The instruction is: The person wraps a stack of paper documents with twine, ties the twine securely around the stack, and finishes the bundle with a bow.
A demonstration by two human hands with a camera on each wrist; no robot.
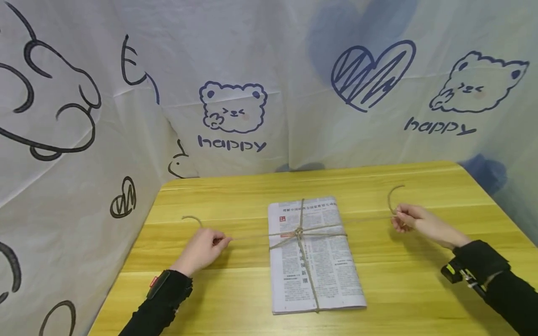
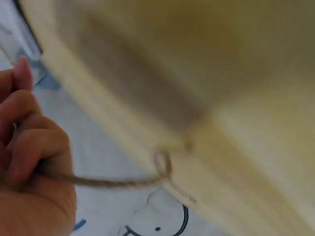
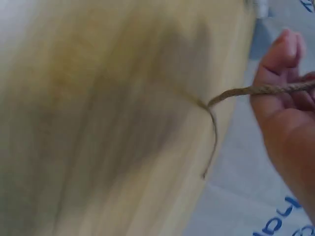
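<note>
A folded stack of newspapers [image 1: 321, 266] lies on the table, with brown twine [image 1: 308, 268] crossing it lengthwise and sideways. The strands meet in a knot [image 1: 299, 231] on the upper part of the stack. To the left, my left hand [image 1: 203, 249] grips one end of the twine, which runs straight from the knot to the fingers. On the other side, my right hand [image 1: 414, 221] pinches the opposite end, also drawn out straight. Loose tails of twine [image 2: 113, 184] [image 3: 236, 92] stick out past both hands, each with a bend in it.
The stack and both hands are over a yellow wood-grain table [image 1: 235, 294]. Behind it and along the left side hangs a white cloth [image 1: 294, 56] with drawn bears, hearts and lettering. Black bands [image 1: 481, 259] wrap the wrists.
</note>
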